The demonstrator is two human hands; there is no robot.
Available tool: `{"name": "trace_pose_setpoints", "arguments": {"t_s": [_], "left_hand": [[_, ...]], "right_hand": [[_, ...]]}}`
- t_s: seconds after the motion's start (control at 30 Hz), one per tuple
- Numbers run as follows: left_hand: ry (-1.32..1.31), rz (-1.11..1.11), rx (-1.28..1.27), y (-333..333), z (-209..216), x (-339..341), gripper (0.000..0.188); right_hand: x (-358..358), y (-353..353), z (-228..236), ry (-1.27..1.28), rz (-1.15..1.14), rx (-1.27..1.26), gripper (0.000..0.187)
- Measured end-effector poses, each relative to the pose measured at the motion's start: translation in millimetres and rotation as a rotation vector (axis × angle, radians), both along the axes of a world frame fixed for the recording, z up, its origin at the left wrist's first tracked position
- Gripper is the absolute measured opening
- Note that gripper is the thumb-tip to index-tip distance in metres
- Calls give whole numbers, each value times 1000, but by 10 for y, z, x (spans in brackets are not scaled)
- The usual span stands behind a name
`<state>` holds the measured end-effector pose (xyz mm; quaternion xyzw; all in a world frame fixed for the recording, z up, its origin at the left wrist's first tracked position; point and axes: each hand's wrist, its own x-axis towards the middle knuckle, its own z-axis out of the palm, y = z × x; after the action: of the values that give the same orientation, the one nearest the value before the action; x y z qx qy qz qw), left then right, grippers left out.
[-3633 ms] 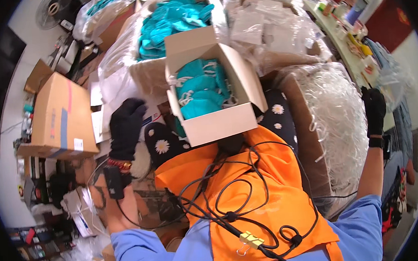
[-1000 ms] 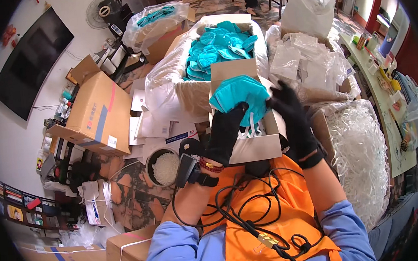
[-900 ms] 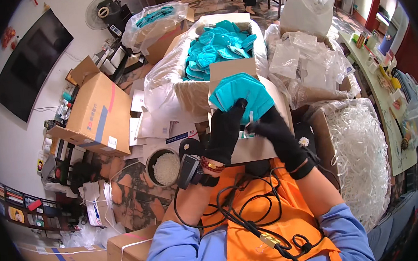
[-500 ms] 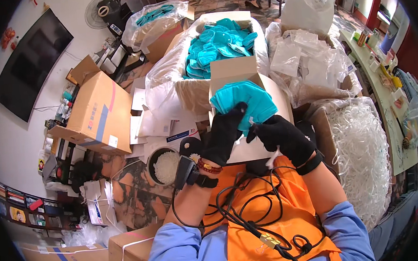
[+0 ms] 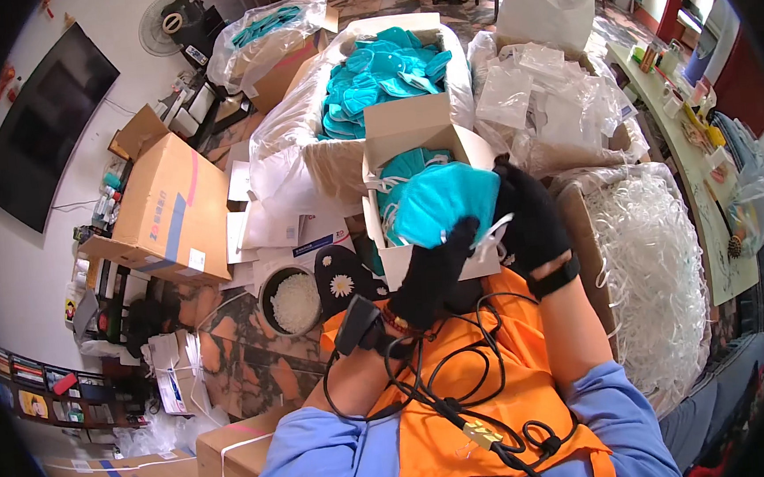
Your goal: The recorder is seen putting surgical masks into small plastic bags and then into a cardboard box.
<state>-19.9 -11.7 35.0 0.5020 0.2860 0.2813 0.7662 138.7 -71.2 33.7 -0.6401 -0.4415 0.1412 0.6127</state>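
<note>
A stack of teal face masks (image 5: 447, 200) with white ear loops is held over a small white carton (image 5: 473, 146) in front of my lap. My left hand (image 5: 437, 270), in a black glove, is closed on the stack's lower edge, thumb on top. My right hand (image 5: 531, 215), also black-gloved, is closed round its right side; some of its fingers are hidden behind the masks. White loops hang between the two hands. More teal masks (image 5: 410, 162) stand inside the carton, beyond the held ones. The carton's far flap is raised.
Beyond the carton, a plastic-lined box (image 5: 306, 160) is heaped with teal masks. Right of it lie clear plastic bags (image 5: 549, 94). A box of white ear-loop strands (image 5: 649, 255) stands at right, a bowl of white pellets (image 5: 267, 304) at left. Black cables (image 5: 435, 359) cross my orange apron.
The masks, fanned before, now form a tighter stack, lower over the carton. My right hand has moved up along their right side, my left hand down to the lower edge. The view has shifted slightly.
</note>
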Motion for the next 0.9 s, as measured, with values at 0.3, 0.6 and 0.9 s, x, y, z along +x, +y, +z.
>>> {"name": "trace_pose_setpoints", "arguments": {"t_s": [0.3,0.6,0.9], "left_hand": [[-34,-233,-70,-86,209,167,27],[48,-113,77,-17,312,115,17],[354,237,1054,69,427,-99,73]], "right_hand": [[1064,-519,395,615,-56,278,26],[-93,-530,354,731,387,-47,26],[-20,-225,468,89,-171,56,26]]}}
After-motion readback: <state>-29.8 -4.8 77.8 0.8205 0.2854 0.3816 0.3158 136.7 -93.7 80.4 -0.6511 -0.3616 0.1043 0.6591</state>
